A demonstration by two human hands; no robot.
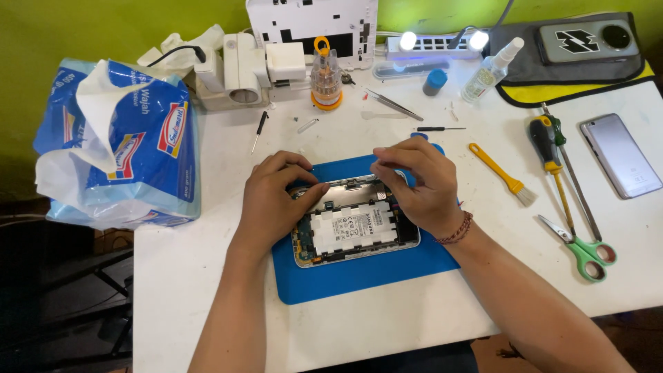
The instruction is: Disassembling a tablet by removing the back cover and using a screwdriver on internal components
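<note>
An opened small tablet (pixel 352 231) with its white battery exposed lies on a blue work mat (pixel 359 276) on a white table. My left hand (pixel 276 197) rests on the tablet's left edge, with the fingertips pinched near its top edge. My right hand (pixel 418 183) grips a blue-handled tool (pixel 407 176) with its tip down at the tablet's upper right corner. A red cord bracelet circles my right wrist.
A blue tissue pack (pixel 124 138) stands at the left. At the back are a white back cover (pixel 311 24), a screwdriver bit holder (pixel 326 76), tweezers (pixel 394 103) and a spray bottle (pixel 490 69). A yellow brush (pixel 501 173), screwdrivers (pixel 549 155), green scissors (pixel 583 249) and a phone (pixel 621 155) lie at the right.
</note>
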